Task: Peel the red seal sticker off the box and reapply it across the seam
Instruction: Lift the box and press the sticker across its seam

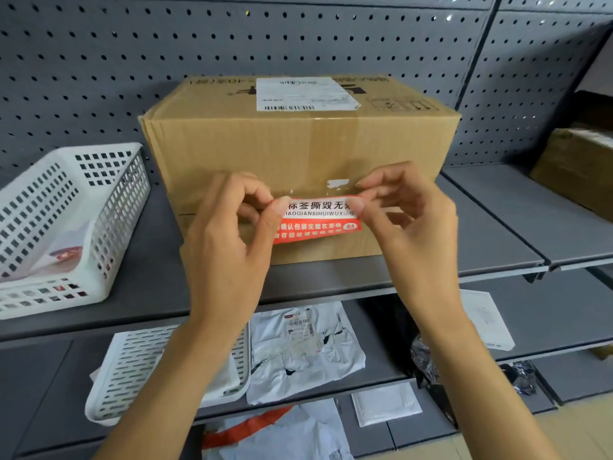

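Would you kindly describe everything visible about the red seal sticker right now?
The red seal sticker is a thin, flexible rectangular label: a white upper band with black Chinese characters and Latin letters, and a red lower band with white characters. It is held stretched level in front of the cardboard box face. The left hand pinches its left end and the right hand its right end, each in a thumb-and-finger grip. Whether its lower edge touches the box cannot be told.

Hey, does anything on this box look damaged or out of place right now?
Yes. A torn white paper scrap sits on the cardboard box front, just above the red seal sticker; it looks like residue from a peeled label. The sticker is pinched at its upper corners by the left hand and right hand.
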Available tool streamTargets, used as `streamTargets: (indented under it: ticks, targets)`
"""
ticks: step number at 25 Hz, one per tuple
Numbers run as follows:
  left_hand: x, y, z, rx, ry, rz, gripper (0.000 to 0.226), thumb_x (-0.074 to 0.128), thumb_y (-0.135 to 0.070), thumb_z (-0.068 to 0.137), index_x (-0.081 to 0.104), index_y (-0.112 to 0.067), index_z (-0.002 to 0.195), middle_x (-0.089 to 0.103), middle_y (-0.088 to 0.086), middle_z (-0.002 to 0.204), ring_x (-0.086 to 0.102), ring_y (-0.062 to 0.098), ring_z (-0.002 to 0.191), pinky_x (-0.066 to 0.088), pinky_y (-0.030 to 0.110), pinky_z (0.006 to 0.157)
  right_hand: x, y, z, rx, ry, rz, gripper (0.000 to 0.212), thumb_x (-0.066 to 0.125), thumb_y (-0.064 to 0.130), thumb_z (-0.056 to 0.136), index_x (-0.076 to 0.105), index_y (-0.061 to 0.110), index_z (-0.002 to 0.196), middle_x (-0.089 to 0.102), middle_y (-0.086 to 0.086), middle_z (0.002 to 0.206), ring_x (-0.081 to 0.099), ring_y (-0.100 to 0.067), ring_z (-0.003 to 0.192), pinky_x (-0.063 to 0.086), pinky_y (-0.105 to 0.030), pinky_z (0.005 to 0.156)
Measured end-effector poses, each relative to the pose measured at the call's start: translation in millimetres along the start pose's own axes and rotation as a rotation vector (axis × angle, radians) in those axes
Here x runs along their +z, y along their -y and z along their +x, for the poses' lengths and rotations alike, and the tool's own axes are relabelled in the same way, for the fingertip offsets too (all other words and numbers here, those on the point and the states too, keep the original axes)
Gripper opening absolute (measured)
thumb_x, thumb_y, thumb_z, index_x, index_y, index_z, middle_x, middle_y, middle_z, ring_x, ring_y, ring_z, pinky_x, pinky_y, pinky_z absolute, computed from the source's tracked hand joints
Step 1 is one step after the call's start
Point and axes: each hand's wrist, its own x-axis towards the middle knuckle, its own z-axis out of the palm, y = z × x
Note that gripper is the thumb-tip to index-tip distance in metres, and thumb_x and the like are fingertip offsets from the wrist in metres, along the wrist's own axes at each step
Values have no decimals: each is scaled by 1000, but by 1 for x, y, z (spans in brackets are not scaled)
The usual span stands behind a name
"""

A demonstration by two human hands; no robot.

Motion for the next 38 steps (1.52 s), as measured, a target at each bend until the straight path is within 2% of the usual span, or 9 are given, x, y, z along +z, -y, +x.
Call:
streamTargets:
  ticks: [1,3,7,13,18,23,32,36,38]
  targets:
    - [1,0,2,18,-27,26,20,63,-31,94,60,-11,88,56,-8,94,56,7,74,49,32,65,0,-1,2,-13,-22,-1,18,78,10,82,66,22,87,71,11,74,67,-5,72,51,-23,67]
    - [5,-1,5,22,-60,64,23,64,-32,93,61,-11,85,52,-3,83,47,12,67,43,30,63,1,-3,6,-28,-51,-4,19,79,10,81,66,22,85,72,10,75,65,-2,70,51,-20,65]
    - [9,1,12,41,-75,51,25,63,-34,94,60,-11,85,44,-2,58,46,22,54,44,40,54,4,-9,13,-51,-97,3,17,81,11,80,67,19,84,73,8,76,64,-2,67,50,-19,65]
    - [14,7,15,37,-99,41,26,65,-36,94,59,-12,86,52,2,59,55,30,54,49,50,53,9,-15,17,-72,-140,7,16,82,14,80,67,19,84,72,9,73,64,-8,65,50,-24,62]
    - [14,9,16,39,-100,51,21,64,-34,94,56,-17,85,52,1,59,55,30,52,49,50,54,11,-15,19,-85,-150,4,15,83,16,80,68,17,84,74,7,76,66,-12,66,49,-21,62]
    - [14,9,18,15,-94,68,22,64,-36,93,56,-17,85,54,2,59,57,30,53,50,50,55,10,-15,21,-79,-154,3,16,83,16,79,68,20,83,74,7,75,66,-13,65,50,-24,60]
    - [14,5,23,1,-67,88,22,65,-40,91,55,-21,84,55,0,58,57,24,53,50,48,54,9,-14,24,-74,-181,-37,16,85,18,77,70,15,82,74,7,72,68,-14,65,50,-17,60]
    - [14,3,25,-30,-52,80,24,67,-40,90,57,-19,81,56,0,57,57,26,52,52,50,54,8,-14,26,-84,-193,-82,16,85,21,77,70,16,82,75,9,73,68,-13,65,53,-22,63]
    - [13,0,26,-35,-44,103,25,68,-39,89,57,-18,80,59,-1,57,59,25,52,52,49,54,8,-14,26,-109,-209,-174,16,84,27,78,70,21,82,74,13,73,68,-13,64,54,-28,63]
